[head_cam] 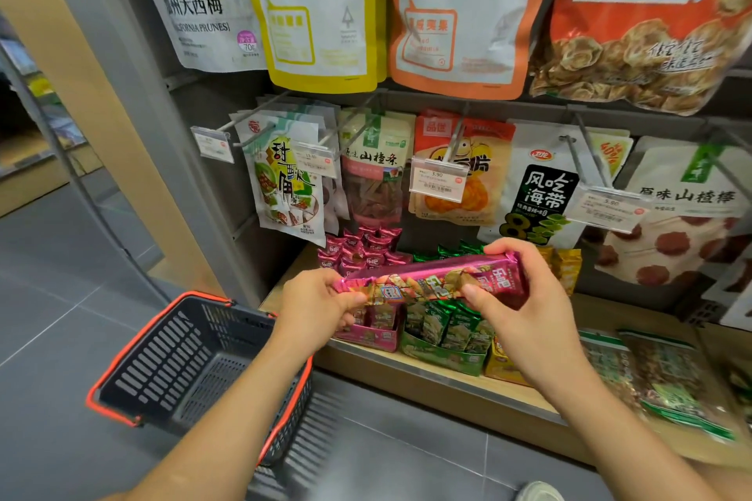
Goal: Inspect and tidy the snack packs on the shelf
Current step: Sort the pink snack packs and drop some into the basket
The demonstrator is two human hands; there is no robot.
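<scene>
2 grips hold 1 long pink snack pack roughly level in front of the bottom shelf. My left grip pinches the pack's left end between thumb and curled fingers. My right grip is curled round its right end, with the thumb on the front face. The pack is clear of the shelf, just above and in front of a pink display box stocked with similar pink packs. To the right of that box stand a green display box and a yellow display box, the latter partly hidden by my right wrist. Above, pouches hang on peg hooks, among them a black-and-white seaweed pouch, and a price tag reads 3.90. A dark shopping basket with an orange rim lies below my left forearm, over the grey tiled floor; whether it rests on the floor I cannot tell.
</scene>
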